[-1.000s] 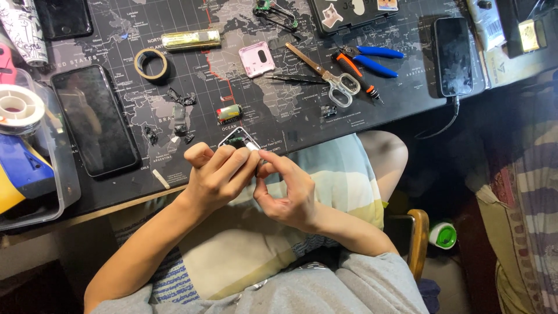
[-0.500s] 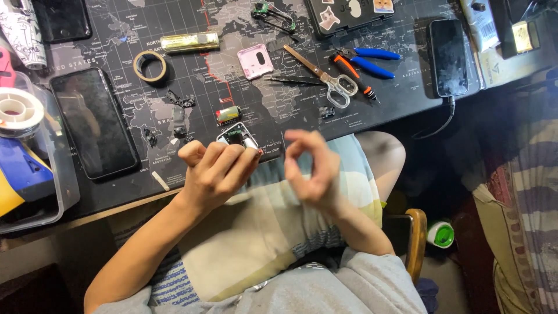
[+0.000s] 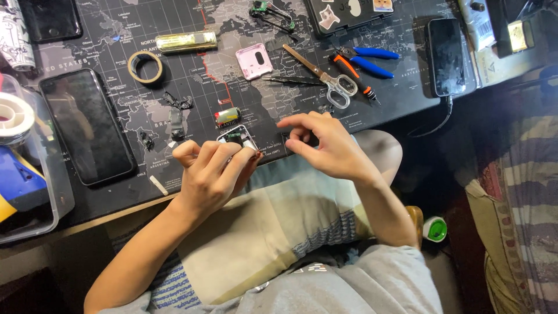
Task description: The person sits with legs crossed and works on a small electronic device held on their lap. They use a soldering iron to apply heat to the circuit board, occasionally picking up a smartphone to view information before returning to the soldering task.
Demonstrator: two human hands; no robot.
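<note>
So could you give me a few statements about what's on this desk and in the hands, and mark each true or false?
1. The left hand grips a small device at the desk edge. True.
2. The right hand holds the scissors. False: the scissors lie on the mat, untouched.
3. A roll of tape lies on the mat. True.
4. The blue-handled pliers are in the plastic bin. False: the pliers lie beside the scissors.
5. A large dark phone lies left of the hands. True.

The desk (image 3: 407,102) carries three phones — one at nine o'clock (image 3: 87,125), one at ten o'clock (image 3: 49,17), one at two o'clock (image 3: 446,55) — plus one pair of scissors (image 3: 322,72), one tape ring (image 3: 145,65) and two hands (image 3: 212,174) (image 3: 325,142).
</note>
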